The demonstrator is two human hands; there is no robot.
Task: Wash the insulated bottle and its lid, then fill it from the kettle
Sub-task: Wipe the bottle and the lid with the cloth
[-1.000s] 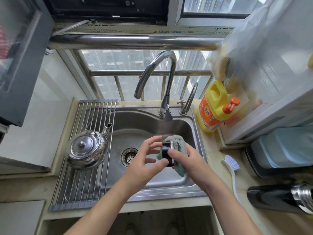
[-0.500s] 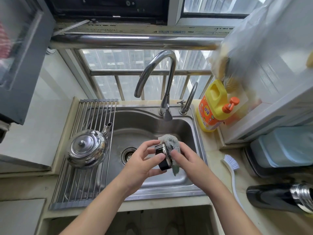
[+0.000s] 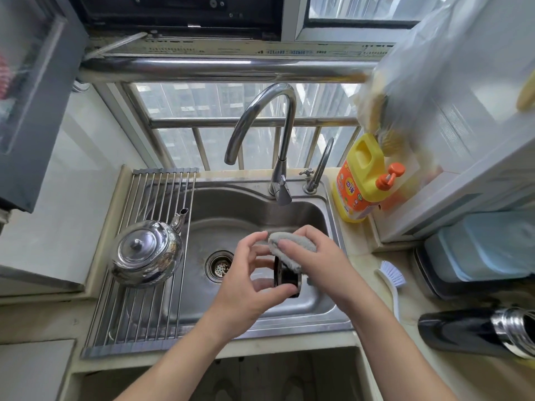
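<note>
Over the steel sink [image 3: 324,311] my left hand [image 3: 249,285] grips the black bottle lid [image 3: 286,280], thumb below and fingers on its far side. My right hand [image 3: 321,261] holds a grey scrubbing cloth [image 3: 289,247] pressed over the top of the lid. The black insulated bottle [image 3: 463,332] lies on its side on the counter at the right, its steel threaded mouth pointing right. The shiny steel kettle [image 3: 144,253] stands on the roll-up drying rack [image 3: 136,314] over the left part of the sink.
A curved tap [image 3: 275,134] rises behind the sink; no stream of water shows. A yellow detergent bottle [image 3: 362,180] stands at the back right. A white dish brush [image 3: 390,280] lies on the counter beside the sink. A blue-lidded container [image 3: 486,250] sits further right.
The cloth has moved from the side of the lid up over its top, and the lid has turned in my left hand. Kettle and bottle have not moved.
</note>
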